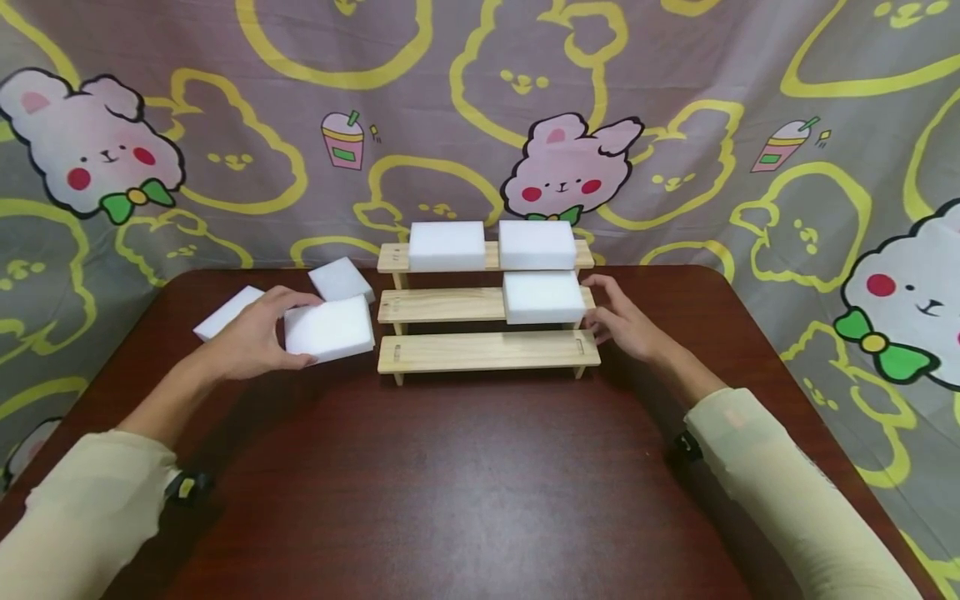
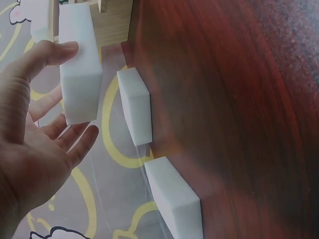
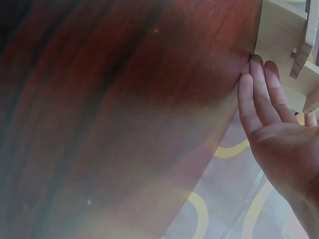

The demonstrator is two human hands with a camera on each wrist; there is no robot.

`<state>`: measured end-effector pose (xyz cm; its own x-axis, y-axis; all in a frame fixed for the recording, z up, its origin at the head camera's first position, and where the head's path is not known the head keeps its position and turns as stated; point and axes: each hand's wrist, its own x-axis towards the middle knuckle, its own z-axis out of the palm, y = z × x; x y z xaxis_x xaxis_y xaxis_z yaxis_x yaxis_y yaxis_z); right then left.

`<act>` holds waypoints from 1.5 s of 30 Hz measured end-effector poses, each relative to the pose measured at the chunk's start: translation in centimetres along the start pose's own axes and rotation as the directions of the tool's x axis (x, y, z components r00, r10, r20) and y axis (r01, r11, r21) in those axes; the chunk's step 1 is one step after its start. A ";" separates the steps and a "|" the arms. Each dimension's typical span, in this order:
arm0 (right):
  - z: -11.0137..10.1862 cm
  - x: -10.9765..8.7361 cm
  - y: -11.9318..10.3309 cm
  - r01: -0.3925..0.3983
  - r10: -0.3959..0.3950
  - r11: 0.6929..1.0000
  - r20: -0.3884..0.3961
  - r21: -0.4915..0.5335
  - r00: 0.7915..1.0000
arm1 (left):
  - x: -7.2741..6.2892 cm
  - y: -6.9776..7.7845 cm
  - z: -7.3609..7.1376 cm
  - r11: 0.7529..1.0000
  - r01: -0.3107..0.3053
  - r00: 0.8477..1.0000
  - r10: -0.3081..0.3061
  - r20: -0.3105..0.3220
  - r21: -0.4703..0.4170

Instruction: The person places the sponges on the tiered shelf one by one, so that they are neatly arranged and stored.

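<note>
Three blocks (image 1: pixel 447 244) on the rack (image 1: pixel 487 354), two loose on the table (image 1: pixel 465 475); left hand (image 1: pixel 251 337) pinches another block (image 1: pixel 328 328), right hand (image 1: pixel 626 325), loosely spread, holds nothing.

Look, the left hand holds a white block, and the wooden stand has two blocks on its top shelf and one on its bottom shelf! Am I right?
Almost: the lone block sits on the middle shelf, not the bottom shelf, as the head view shows. The left hand does hold a white block, and the top shelf has two blocks.
</note>
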<state>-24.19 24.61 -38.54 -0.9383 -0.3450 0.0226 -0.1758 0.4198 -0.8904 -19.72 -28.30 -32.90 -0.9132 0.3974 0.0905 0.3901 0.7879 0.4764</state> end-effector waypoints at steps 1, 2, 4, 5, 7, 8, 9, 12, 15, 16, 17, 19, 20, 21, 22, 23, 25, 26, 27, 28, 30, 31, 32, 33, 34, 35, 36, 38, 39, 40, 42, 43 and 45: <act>0.0 0.0 0.0 0.000 0.000 1.000 -0.001 0.001 1.000 | 0.0 0.0 -0.1 1.000 -0.002 1.000 0.002 -0.003 -0.004; 0.0 0.0 0.0 0.000 0.000 1.000 -0.002 0.001 1.000 | -0.1 -0.1 -0.2 1.000 -0.004 1.000 0.004 -0.005 -0.007; 0.0 0.0 0.1 -0.001 0.001 1.000 -0.004 0.004 1.000 | -0.2 -0.1 -0.4 1.000 -0.004 1.000 0.004 -0.002 -0.009; 0.0 0.0 0.1 -0.001 0.001 1.000 -0.005 0.006 1.000 | -0.2 -0.1 -0.5 1.000 -0.001 1.000 0.001 0.002 -0.009; 0.1 0.0 0.1 0.000 0.000 1.000 -0.006 0.005 1.000 | -0.2 0.0 -0.7 1.000 0.008 1.000 -0.008 0.010 -0.007; 0.1 0.0 0.1 0.000 0.000 1.000 -0.007 0.003 1.000 | -0.3 0.0 -0.7 1.000 0.014 1.000 -0.014 0.013 -0.008; 0.1 0.0 0.1 0.001 -0.001 1.000 -0.006 0.001 1.000 | -0.3 0.1 -0.8 1.000 0.020 1.000 -0.020 0.015 -0.012; 0.1 0.0 0.0 0.003 -0.003 1.000 -0.006 -0.004 1.000 | -0.3 0.3 -0.9 0.999 0.023 1.000 -0.023 0.010 -0.037; 0.1 0.0 0.0 0.002 -0.002 1.000 -0.006 -0.006 1.000 | -0.3 0.4 -0.9 0.998 0.001 1.000 -0.002 -0.012 -0.058; 0.1 0.0 0.0 0.002 -0.002 1.000 -0.006 -0.006 1.000 | -0.2 0.4 -0.9 0.998 -0.012 1.000 0.011 -0.024 -0.060; 0.1 0.0 0.1 0.001 -0.001 1.000 -0.007 -0.007 1.000 | -0.2 0.4 -0.9 0.998 -0.028 0.999 0.026 -0.037 -0.062; 0.1 0.0 0.1 0.000 0.000 1.000 -0.008 -0.006 1.000 | -0.1 0.5 -0.8 0.997 -0.051 0.997 0.047 -0.061 -0.060; 0.1 0.0 0.1 0.000 0.000 1.000 -0.008 -0.003 1.000 | -0.1 0.5 -0.8 0.996 -0.062 0.996 0.058 -0.072 -0.056; 0.1 0.0 0.1 0.000 0.000 1.000 -0.008 -0.001 1.000 | -0.1 0.5 -0.7 0.996 -0.070 0.994 0.066 -0.083 -0.048; 0.1 0.0 0.1 0.000 0.000 1.000 -0.008 0.003 1.000 | 0.0 0.5 -0.7 0.996 -0.077 0.993 0.073 -0.093 -0.042; 0.1 0.0 0.1 0.001 -0.001 1.000 -0.009 0.007 1.000 | 0.0 0.5 -0.6 0.996 -0.084 0.991 0.081 -0.103 -0.034; 0.1 0.0 0.2 0.001 -0.001 1.000 -0.008 0.015 1.000 | 0.1 0.5 -0.5 0.996 -0.090 0.989 0.087 -0.120 -0.021; 0.1 0.0 0.2 0.001 -0.001 1.000 -0.008 0.017 1.000 | 0.1 0.6 -0.4 0.996 -0.091 0.988 0.088 -0.126 -0.016; 0.1 0.0 0.2 0.002 -0.002 1.000 -0.008 0.018 1.000 | 0.2 0.6 -0.4 0.996 -0.093 0.987 0.090 -0.134 -0.012; 0.1 0.0 0.2 0.002 -0.002 1.000 -0.007 0.019 1.000 | 0.2 0.6 -0.3 0.995 -0.100 0.985 0.097 -0.141 -0.013; 0.1 0.0 0.1 0.004 -0.004 1.000 -0.007 0.016 1.000 | 0.3 0.7 -0.3 0.993 -0.113 0.982 0.108 -0.152 -0.019; 0.1 0.0 0.1 0.004 -0.004 1.000 -0.007 0.014 1.000 | 0.4 0.8 -0.3 0.993 -0.118 0.981 0.113 -0.155 -0.023; 0.0 0.0 0.1 0.004 -0.004 1.000 -0.006 0.012 1.000 | 0.5 0.8 -0.2 0.992 -0.126 0.980 0.120 -0.159 -0.027; 0.0 0.0 0.1 0.004 -0.004 1.000 -0.005 0.011 1.000 | 0.5 0.8 -0.2 0.991 -0.133 0.979 0.127 -0.162 -0.030; 0.0 0.0 0.1 0.004 -0.004 1.000 -0.004 0.011 1.000 | 0.6 0.9 -0.2 0.990 -0.137 0.978 0.130 -0.162 -0.034; 0.0 0.0 0.1 0.004 -0.004 1.000 -0.003 0.010 1.000 | 0.7 0.9 -0.2 0.990 -0.137 0.978 0.129 -0.161 -0.039; 0.0 0.0 0.1 0.004 -0.004 1.000 -0.001 0.009 1.000 | 0.8 1.0 -0.2 0.990 -0.136 0.979 0.128 -0.161 -0.043; 0.0 -0.1 0.0 0.004 -0.004 1.000 0.002 0.010 1.000 | 1.0 1.1 -0.1 0.990 -0.136 0.979 0.127 -0.160 -0.047; 0.0 -0.1 0.0 0.004 -0.004 1.000 0.002 0.010 1.000 | 1.0 1.2 -0.1 0.990 -0.135 0.979 0.125 -0.161 -0.050; 0.0 -0.1 0.0 0.003 -0.003 1.000 0.003 0.009 1.000 | 1.1 1.3 -0.1 0.989 -0.138 0.978 0.128 -0.163 -0.056; 0.0 -0.1 0.0 0.002 -0.002 1.000 0.003 0.007 1.000 | 1.4 1.5 0.0 0.987 -0.148 0.977 0.136 -0.166 -0.065; 0.0 -0.1 -0.1 0.000 0.000 1.000 0.003 0.005 1.000 | 1.4 1.6 0.0 0.986 -0.153 0.976 0.140 -0.164 -0.068; 0.0 -0.2 -0.1 -0.002 0.002 1.000 0.002 0.002 1.000 | 1.6 1.9 0.1 0.983 -0.165 0.976 0.151 -0.160 -0.077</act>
<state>-24.00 24.62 -38.44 -0.9382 -0.3457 0.0198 -0.1731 0.4187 -0.8915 -20.43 -26.13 -31.93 -0.8508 0.4313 0.3000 0.5249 0.6732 0.5208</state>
